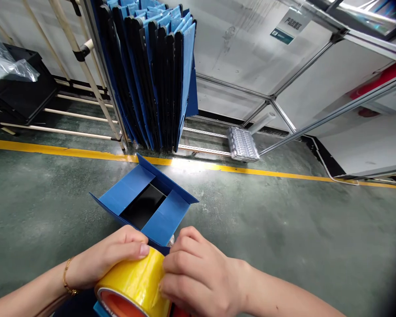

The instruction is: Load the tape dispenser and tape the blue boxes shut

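Clasping a broad roll of glossy yellow tape (135, 278) with an orange core, the left hand (114, 254) was closed on it; the right hand (201, 273) curled against its side, its pinch impossible to tell. The roll was just before a blue box (127, 182) with smooth, splayed flaps. Beyond, a yellow line (53, 151) crossed the shiny green floor (267, 233) near upright blue-and-black panels (145, 79).

Head view looks forward and down, fingers (182, 262) near.
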